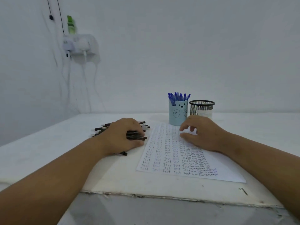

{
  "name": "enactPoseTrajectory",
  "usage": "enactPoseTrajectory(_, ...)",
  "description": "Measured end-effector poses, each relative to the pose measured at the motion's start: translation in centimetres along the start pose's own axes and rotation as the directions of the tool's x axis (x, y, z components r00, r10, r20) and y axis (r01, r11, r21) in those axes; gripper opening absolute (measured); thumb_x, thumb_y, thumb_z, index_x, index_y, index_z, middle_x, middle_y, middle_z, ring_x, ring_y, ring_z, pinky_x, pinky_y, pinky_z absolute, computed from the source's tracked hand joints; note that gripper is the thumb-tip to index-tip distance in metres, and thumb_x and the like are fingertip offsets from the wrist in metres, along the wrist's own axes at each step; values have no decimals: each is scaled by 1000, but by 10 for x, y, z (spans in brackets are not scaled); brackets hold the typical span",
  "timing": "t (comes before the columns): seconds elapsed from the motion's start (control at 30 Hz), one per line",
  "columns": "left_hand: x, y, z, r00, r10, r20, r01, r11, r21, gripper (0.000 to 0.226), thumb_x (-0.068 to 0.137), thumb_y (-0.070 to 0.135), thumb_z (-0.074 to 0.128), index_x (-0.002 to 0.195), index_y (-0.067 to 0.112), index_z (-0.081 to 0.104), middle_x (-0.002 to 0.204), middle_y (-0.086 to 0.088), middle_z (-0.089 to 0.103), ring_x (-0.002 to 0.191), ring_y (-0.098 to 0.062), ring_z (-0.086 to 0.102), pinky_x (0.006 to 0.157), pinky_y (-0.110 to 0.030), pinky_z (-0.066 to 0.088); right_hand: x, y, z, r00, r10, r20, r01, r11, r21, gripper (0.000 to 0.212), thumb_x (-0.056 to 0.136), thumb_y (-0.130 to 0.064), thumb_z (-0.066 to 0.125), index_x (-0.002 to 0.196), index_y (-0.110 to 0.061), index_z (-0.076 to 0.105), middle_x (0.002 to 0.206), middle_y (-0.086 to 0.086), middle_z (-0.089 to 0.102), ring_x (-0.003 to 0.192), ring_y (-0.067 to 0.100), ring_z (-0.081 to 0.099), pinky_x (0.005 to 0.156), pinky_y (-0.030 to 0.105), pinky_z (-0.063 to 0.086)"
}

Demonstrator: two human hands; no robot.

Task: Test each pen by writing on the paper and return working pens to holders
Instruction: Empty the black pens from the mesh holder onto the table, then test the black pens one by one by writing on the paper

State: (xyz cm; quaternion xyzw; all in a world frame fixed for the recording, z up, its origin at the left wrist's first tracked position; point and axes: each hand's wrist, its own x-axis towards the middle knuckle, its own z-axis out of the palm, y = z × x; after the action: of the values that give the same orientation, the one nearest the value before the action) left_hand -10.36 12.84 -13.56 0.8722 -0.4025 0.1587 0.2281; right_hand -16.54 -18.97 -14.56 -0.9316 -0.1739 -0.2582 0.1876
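Black pens [136, 135]: bundle gripped by left hand [123, 135] at 9 o'clock of test paper [170, 158]; right hand [201, 133] relaxed, empty, resting on paper.

- White table [65, 151], its near edge chipped and worn.
- Paper [170, 159] lies flat on it, covered in rows of "Test".
- Heap of black pens [103, 128] lies left of the paper.
- Blue bear holder [177, 114] stands at the paper's far end, full of blue pens [178, 96].
- Black mesh holder [201, 108] stands just right of it.
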Motion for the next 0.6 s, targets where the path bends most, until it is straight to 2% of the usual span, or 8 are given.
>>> enactPoseTrajectory(0.1, 2, -3, 8, 997, 25, -67, -24, 1000, 16, 12, 89, 46, 69, 97, 39, 73, 108, 24, 63, 111, 2, 55, 104, -46, 43, -3, 2, -1, 1000, 0, -17, 0, 1000, -15, 12, 87, -29, 76, 98, -25, 73, 94, -12, 63, 84, 8, 59, 70, 21, 46)
enactPoseTrajectory(0.17, 5, 0, 11, 990, -5, -141, 8, 1000, 20, 19, 89, 53, 62, 92, 38, 72, 103, 26, 64, 108, 3, 54, 103, -52, 41, -4, 4, -2, 1000, 3, -20, -3, 1000, -14, 9, 87, -28, 75, 95, -25, 74, 92, -13, 63, 84, 7, 59, 70, 20, 45)
enactPoseTrajectory(0.23, 8, 2, 15, 967, -19, -254, 28, 999, 31, 34, 87, 61, 52, 86, 33, 72, 95, 25, 65, 102, 0, 57, 100, -54, 41, -4, 5, -2, 1000, 0, -10, 0, 1000, -23, 6, 87, -29, 74, 92, -27, 73, 91, -13, 63, 82, 6, 58, 71, 22, 46)
enactPoseTrajectory(0.33, 13, 5, 14, 940, -35, -340, 20, 999, -47, 34, 89, 58, 53, 78, 29, 69, 85, 22, 67, 93, -3, 60, 96, -51, 45, -5, 6, -2, 1000, -9, -13, 9, 999, -31, 3, 88, -30, 74, 89, -28, 73, 89, -14, 63, 81, 5, 58, 70, 20, 44)
enactPoseTrajectory(0.4, 11, 5, 6, 952, -35, -303, 14, 997, -72, 28, 88, 53, 61, 77, 28, 69, 84, 19, 67, 94, -3, 58, 95, -43, 45, -4, 7, -2, 1000, -10, -8, 10, 1000, -27, 1, 88, -31, 73, 87, -30, 72, 88, -14, 63, 81, 4, 58, 70, 19, 44)
enactPoseTrajectory(0.47, 2, 4, -4, 982, -7, -190, -9, 997, -82, 20, 83, 52, 70, 75, 34, 69, 87, 17, 66, 99, -4, 57, 92, -35, 44, -4, 9, -2, 1000, -7, -4, 7, 1000, -21, 4, 88, -32, 73, 85, -34, 71, 88, -15, 64, 81, 4, 59, 71, 20, 45)
enactPoseTrajectory(0.6, -25, -1, -22, 998, 49, 38, -49, 999, -1, 17, 74, 61, 66, 77, 46, 73, 103, 20, 63, 110, -6, 52, 97, -28, 40, -2, 10, -1, 1000, -2, 2, 2, 1000, -9, 9, 87, -31, 73, 83, -38, 69, 88, -15, 64, 80, 6, 60, 69, 21, 46)
